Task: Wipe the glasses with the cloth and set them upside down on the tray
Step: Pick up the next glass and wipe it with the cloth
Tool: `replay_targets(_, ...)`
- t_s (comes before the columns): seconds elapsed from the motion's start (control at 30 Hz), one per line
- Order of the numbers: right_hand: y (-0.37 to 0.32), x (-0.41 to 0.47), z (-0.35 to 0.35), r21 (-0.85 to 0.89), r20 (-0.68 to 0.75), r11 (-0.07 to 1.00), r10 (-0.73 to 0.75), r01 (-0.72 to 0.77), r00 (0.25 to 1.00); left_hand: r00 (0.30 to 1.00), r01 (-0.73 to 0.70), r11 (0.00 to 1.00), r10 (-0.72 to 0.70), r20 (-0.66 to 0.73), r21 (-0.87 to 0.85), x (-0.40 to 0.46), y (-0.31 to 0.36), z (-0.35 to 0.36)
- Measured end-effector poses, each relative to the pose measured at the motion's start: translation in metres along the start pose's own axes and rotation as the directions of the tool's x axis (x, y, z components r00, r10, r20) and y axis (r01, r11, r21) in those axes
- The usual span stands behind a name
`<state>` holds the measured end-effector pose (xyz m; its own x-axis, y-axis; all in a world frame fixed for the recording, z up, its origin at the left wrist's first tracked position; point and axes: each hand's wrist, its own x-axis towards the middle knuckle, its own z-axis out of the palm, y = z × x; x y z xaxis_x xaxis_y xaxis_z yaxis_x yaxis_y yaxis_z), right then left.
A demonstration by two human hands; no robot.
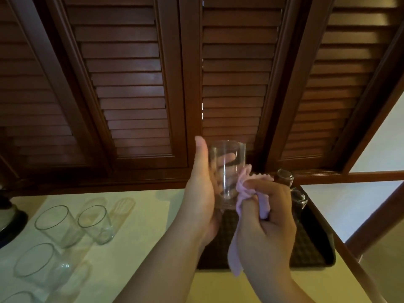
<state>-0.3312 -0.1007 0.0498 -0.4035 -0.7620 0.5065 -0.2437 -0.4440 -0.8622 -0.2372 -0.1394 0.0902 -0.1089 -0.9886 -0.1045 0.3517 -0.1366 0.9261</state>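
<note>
At the far left edge a dark round base (12,224) stands on the pale tabletop (140,232). Beside it wait several clear tumblers, mouths up — a back pair (52,225) (96,224), a nearer one (41,265), and the rim of another (19,297) at the bottom edge.

In the middle the left hand (201,193) grips an upright glass (227,171) held above the table, thumb up along its left side, fingers curled round the back and showing through the wall. The right hand (265,219) pinches a bunched pink cloth (247,193) against the glass's lower right side; a tail of cloth hangs below the palm.

Under both hands lies a dark tray (306,246) with a checked liner. At its far right corner two glasses (285,177) (299,199) sit base up — already inverted. Brown louvred shutters (135,84) fill the background.
</note>
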Motion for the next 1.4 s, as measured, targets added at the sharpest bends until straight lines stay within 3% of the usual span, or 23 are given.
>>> replay_targets(0.13, -0.012, 0.041, -0.002, -0.040, 0.057, 0.996, -0.082, 0.084, 0.995, 0.997, -0.063, 0.995, 0.058, 0.056, 0.076, -0.003, -0.009, 0.007)
replay_targets(0.23, -0.017, 0.067, -0.009, -0.017, 0.065, 0.995, -0.095, 0.096, 0.993, 0.990, -0.133, 0.991, 0.134, -0.047, 0.018, -0.004, -0.015, 0.017)
replay_targets(0.3, -0.012, 0.056, -0.013, 0.035, 0.068, 0.999, -0.026, 0.024, 0.997, 0.986, -0.144, 0.989, 0.145, -0.080, 0.022, -0.003, -0.015, 0.018)
replay_targets(0.37, -0.004, 0.031, -0.017, 0.072, 0.056, 0.997, 0.033, -0.037, 0.998, 0.992, -0.116, 0.992, 0.119, -0.049, 0.055, 0.002, -0.014, 0.017)
replay_targets(0.47, 0.005, 0.009, -0.023, 0.048, 0.018, 0.999, -0.010, 0.009, 1.000, 0.999, -0.035, 0.999, 0.035, 0.008, 0.019, 0.005, -0.017, 0.021)
replay_targets(0.57, 0.001, 0.036, -0.029, 0.027, 0.039, 0.998, -0.057, 0.056, 0.998, 0.992, -0.101, 0.993, 0.096, 0.082, 0.059, 0.003, -0.025, 0.030)
replay_targets(0.7, -0.004, 0.078, -0.036, 0.073, 0.078, 0.997, -0.017, 0.011, 0.997, 0.976, -0.219, 0.975, 0.219, -0.002, 0.043, 0.002, -0.030, 0.042)
replay_targets(0.83, 0.013, 0.045, -0.045, 0.077, 0.077, 0.989, 0.120, -0.126, 0.990, 0.986, -0.158, 0.985, 0.161, -0.043, 0.062, 0.005, -0.028, 0.046)
replay_targets(0.97, 0.020, 0.026, -0.053, 0.050, 0.048, 0.998, -0.035, 0.033, 0.998, 0.995, -0.099, 0.985, 0.101, -0.011, 0.139, 0.007, -0.034, 0.051)
replay_targets(1.07, 0.011, 0.063, -0.053, 0.049, 0.077, 0.996, -0.076, 0.072, 0.994, 0.982, -0.178, 0.979, 0.183, -0.038, 0.095, 0.008, -0.048, 0.056)
replay_targets(1.2, 0.011, 0.096, -0.054, 0.061, 0.232, 0.994, 0.074, -0.090, 0.970, 0.962, -0.241, 0.969, 0.246, -0.114, 0.060, 0.007, -0.050, 0.059)
replay_targets(1.3, 0.027, 0.060, -0.054, 0.085, 0.172, 0.985, 0.137, -0.153, 0.976, 0.976, -0.175, 0.984, 0.177, -0.130, 0.022, 0.007, -0.046, 0.058)
replay_targets(1.4, 0.033, 0.028, -0.053, 0.136, 0.100, 0.990, 0.031, -0.045, 0.995, 0.968, -0.163, 0.985, 0.172, -0.182, 0.064, 0.011, -0.046, 0.058)
